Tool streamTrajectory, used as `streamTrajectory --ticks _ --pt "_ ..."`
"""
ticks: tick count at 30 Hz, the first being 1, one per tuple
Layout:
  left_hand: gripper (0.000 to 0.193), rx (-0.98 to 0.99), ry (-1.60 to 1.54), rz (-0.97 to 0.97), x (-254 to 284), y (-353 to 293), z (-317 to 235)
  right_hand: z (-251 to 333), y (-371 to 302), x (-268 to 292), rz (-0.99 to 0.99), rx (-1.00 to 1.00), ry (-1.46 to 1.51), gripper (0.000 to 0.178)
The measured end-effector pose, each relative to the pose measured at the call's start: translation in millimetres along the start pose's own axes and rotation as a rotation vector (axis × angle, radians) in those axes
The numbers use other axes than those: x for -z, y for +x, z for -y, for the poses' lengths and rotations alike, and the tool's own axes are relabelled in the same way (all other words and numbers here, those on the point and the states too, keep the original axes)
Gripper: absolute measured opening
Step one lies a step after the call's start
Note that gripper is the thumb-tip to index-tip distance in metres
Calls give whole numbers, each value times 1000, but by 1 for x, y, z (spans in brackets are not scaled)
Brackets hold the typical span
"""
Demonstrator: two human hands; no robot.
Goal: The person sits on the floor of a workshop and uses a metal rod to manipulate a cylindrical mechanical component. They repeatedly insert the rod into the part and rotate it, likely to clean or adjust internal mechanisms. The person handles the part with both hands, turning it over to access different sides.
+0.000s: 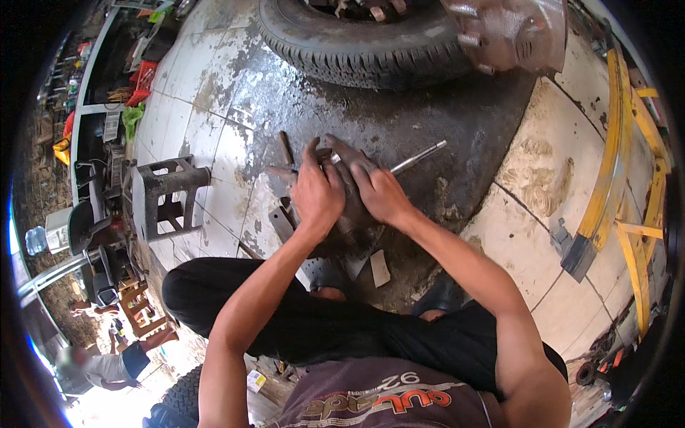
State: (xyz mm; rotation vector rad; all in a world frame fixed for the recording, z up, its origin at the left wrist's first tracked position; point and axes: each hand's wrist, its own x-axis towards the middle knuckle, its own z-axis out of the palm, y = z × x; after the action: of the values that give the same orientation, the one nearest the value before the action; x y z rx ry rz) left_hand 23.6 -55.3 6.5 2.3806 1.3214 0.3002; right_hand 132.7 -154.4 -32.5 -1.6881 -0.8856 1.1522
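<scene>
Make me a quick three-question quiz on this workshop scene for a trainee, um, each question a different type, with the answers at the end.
1. Multiple choice: what is the main colour of the metal frame at the far right?
A) blue
B) yellow
C) green

2. True or false: the tyre shows above the left hand in the picture.

3. Short answer: which hand is the silver rod nearer to?

Key:
1. B, yellow
2. True
3. The right hand
</scene>
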Motion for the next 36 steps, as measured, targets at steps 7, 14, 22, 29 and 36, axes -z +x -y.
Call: streamTrajectory --ticks 7,14,22,29,36 --pt "47 1 -64 -5 0 2 -4 -13 -13 -12 -336 409 7 50" --pt "48 -55 3 -106 -6 -1 6 -2 -17 6 -85 261 58 52" --pt "49 -114 -12 -144 -7 -4 12 1 -9 -11 -113 97 -63 49" --pt "48 -130 -15 -115 -13 -3 6 -12 18 1 -96 -49 -107 51" --pt "35 -77 -91 -100 -2 -3 4 -23 -37 81 139 -113 -257 65"
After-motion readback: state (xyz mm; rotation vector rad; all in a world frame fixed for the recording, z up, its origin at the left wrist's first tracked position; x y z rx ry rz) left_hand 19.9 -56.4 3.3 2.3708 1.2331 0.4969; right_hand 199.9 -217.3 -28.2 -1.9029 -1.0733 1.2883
